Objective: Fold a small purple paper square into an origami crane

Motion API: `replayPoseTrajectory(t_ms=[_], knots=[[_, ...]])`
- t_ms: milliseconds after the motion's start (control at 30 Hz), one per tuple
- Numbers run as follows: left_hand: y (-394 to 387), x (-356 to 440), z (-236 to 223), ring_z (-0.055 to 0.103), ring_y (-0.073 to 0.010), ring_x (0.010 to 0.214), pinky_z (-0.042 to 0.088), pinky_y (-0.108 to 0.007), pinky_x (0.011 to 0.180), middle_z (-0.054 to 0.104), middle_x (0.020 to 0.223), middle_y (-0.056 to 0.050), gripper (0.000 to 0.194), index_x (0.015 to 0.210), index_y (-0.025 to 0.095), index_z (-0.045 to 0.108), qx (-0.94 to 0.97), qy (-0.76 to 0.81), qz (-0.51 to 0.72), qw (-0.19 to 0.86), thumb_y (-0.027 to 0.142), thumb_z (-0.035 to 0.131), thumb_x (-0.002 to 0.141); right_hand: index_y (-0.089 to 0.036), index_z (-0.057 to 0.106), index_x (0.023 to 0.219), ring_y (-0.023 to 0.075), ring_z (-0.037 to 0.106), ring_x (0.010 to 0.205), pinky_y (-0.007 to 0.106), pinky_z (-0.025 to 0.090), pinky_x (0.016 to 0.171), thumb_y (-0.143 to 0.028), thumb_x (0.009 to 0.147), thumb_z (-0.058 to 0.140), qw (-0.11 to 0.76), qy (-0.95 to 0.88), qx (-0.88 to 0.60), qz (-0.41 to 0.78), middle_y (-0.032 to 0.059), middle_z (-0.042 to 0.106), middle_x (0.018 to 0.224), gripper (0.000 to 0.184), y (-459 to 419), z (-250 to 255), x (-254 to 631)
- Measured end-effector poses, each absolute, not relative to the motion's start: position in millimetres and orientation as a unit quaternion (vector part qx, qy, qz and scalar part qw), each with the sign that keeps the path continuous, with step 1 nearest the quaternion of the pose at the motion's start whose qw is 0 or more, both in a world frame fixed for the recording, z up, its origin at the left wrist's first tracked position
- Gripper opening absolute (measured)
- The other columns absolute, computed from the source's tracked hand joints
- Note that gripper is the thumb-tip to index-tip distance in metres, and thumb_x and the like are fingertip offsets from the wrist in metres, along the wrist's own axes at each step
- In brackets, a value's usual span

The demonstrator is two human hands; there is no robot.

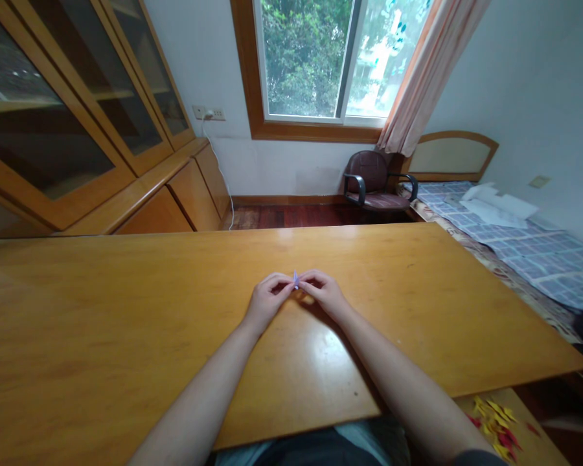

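Note:
Both of my hands meet over the middle of a wide wooden table (126,310). My left hand (267,299) and my right hand (324,291) each pinch a tiny purple piece of paper (296,279) that stands up between the fingertips. The fingers of both hands are curled and pressed together on it. My forearms reach in from the bottom edge.
Several small red and yellow paper pieces (494,422) lie on a lower surface at the bottom right. A dark office chair (374,184) stands under the window. A bed (529,246) runs along the right wall, and a glass-door cabinet (78,123) lines the left.

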State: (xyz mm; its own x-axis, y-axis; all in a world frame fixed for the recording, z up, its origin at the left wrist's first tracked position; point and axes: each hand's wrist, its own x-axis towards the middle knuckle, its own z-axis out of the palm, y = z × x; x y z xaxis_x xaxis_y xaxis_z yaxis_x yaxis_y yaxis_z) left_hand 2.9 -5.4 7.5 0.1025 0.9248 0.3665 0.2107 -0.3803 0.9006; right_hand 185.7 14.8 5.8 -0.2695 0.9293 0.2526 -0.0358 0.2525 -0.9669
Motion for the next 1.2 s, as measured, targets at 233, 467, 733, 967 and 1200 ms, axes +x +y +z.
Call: replayPoseTrajectory(t_ms=[233, 467, 733, 967, 1200], knots=[[-3.5, 5.7, -1.7, 0.070, -0.0188, 0.081, 0.056, -0.030, 0.078, 0.073, 0.086, -0.005, 0.019, 0.086, 0.017, 0.069, 0.598, 0.475, 0.504, 0.404, 0.035, 0.072, 0.080, -0.019, 0.073, 0.083, 0.0197, 0.066, 0.077, 0.032, 0.055, 0.071, -0.047, 0.078, 0.073, 0.480, -0.615, -0.374, 0.502, 0.0066, 0.072, 0.086, 0.028, 15.8, -1.8, 184.5], [-3.1, 7.1, -1.4, 0.071, -0.0186, 0.077, 0.056, -0.029, 0.075, 0.074, 0.082, -0.005, 0.021, 0.084, 0.017, 0.068, 0.593, 0.478, 0.502, 0.409, 0.037, 0.072, 0.078, -0.018, 0.072, 0.084, 0.0205, 0.067, 0.079, 0.033, 0.052, 0.077, -0.036, 0.080, 0.071, 0.484, -0.633, -0.386, 0.465, 0.0064, 0.073, 0.084, 0.018, 17.5, -5.8, 184.8], [-1.1, 8.2, -4.0, 0.072, -0.0189, 0.079, 0.058, -0.032, 0.079, 0.075, 0.087, -0.007, 0.027, 0.094, 0.016, 0.069, 0.570, 0.470, 0.510, 0.441, 0.037, 0.073, 0.078, -0.018, 0.070, 0.083, 0.0193, 0.067, 0.075, 0.031, 0.051, 0.074, -0.040, 0.077, 0.075, 0.476, -0.606, -0.394, 0.501, 0.0051, 0.074, 0.081, 0.023, 19.6, -10.0, 184.1], [-2.6, 6.5, -2.0, 0.072, -0.0199, 0.084, 0.059, -0.034, 0.082, 0.076, 0.096, -0.007, 0.024, 0.098, 0.018, 0.074, 0.617, 0.475, 0.494, 0.387, 0.036, 0.069, 0.082, -0.018, 0.068, 0.079, 0.0176, 0.064, 0.072, 0.029, 0.050, 0.070, -0.045, 0.073, 0.077, 0.472, -0.585, -0.403, 0.522, 0.0025, 0.072, 0.076, 0.029, 20.7, -8.8, 183.5], [-2.8, 5.2, 0.5, 0.070, -0.0209, 0.089, 0.057, -0.033, 0.084, 0.075, 0.097, -0.007, 0.020, 0.097, 0.020, 0.076, 0.655, 0.474, 0.478, 0.343, 0.033, 0.068, 0.084, -0.018, 0.065, 0.077, 0.0143, 0.058, 0.064, 0.026, 0.046, 0.063, -0.046, 0.071, 0.078, 0.473, -0.573, -0.410, 0.530, 0.0000, 0.067, 0.070, 0.032, 21.4, -9.0, 182.5]])
